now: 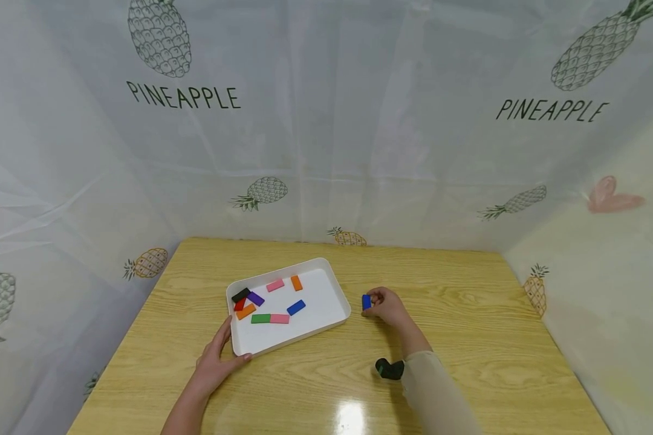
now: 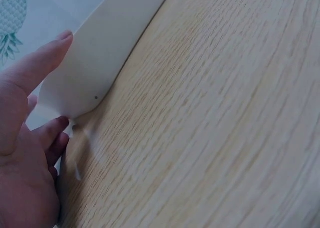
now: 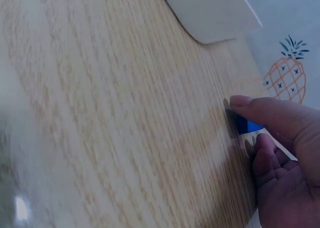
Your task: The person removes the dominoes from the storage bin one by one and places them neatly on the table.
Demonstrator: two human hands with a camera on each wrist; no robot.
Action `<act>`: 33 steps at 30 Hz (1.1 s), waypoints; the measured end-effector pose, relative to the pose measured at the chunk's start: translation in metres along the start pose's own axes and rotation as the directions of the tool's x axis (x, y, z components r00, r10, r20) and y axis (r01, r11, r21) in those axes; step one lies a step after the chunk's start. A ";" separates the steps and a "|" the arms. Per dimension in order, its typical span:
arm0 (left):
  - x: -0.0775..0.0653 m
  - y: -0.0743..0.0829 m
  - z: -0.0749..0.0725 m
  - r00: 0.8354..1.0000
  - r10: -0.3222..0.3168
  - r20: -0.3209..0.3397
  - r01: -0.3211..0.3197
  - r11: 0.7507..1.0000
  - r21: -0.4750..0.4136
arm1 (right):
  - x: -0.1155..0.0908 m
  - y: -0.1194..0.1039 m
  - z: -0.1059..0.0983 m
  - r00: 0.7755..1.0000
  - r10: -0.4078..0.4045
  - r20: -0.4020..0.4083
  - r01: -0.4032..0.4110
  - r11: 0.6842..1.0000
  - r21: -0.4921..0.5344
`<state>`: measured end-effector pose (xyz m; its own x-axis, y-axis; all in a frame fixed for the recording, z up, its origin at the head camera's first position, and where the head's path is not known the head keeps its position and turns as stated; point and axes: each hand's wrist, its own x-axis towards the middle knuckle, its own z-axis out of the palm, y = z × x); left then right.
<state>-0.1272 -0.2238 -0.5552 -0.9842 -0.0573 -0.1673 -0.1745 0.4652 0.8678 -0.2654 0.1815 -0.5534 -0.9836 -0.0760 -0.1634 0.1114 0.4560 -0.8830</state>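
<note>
From my end of the feed, what matters is a sideways relation: the small blue rectangular block (image 1: 366, 302), its material unclear to me, lies just beyond the right short wall of the shallow white rectangular tray (image 1: 326, 299), outside it and over the yellowish wood-grain table (image 1: 468, 338). I have it in the right hand (image 1: 390, 308), pinched between thumb and fingers, the thumb at its near end. The right wrist view confirms the blue between thumb and fingers, close to the table, but I can't tell whether it touches the wood. Its long axis runs roughly fore and aft, away from the body, whereas the tray's long axis goes mostly side to side, slanting so that its right end sits farther off. So from the right hand the tray is to the left, and from the left hand (image 1: 211, 367) the block is well apart, across the tray's full length; the right is clearly the nearer. The left hand isn't clenched: it spreads loosely about the tray's near left corner, fingers along the left wall and thumb by the near wall. Inside, a second blue block (image 1: 296, 307) slants toward the far right, its right end nearest the held one.
</note>
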 end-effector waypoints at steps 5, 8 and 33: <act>0.000 -0.001 0.000 1.000 0.001 0.000 -0.001 1.000 0.007 | 0.001 0.000 0.002 1.000 0.002 -0.003 -0.002 1.000 -0.010; -0.001 0.000 0.000 1.000 -0.002 -0.001 0.002 1.000 0.008 | 0.001 -0.002 0.003 1.000 0.013 -0.003 -0.013 1.000 -0.012; -0.002 0.002 0.001 1.000 -0.005 0.004 0.004 1.000 0.022 | -0.002 0.004 0.000 1.000 -0.026 -0.005 0.026 1.000 0.013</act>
<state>-0.1255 -0.2222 -0.5533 -0.9833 -0.0560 -0.1730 -0.1783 0.4842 0.8566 -0.2630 0.1836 -0.5566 -0.9869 -0.0838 -0.1380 0.0872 0.4427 -0.8924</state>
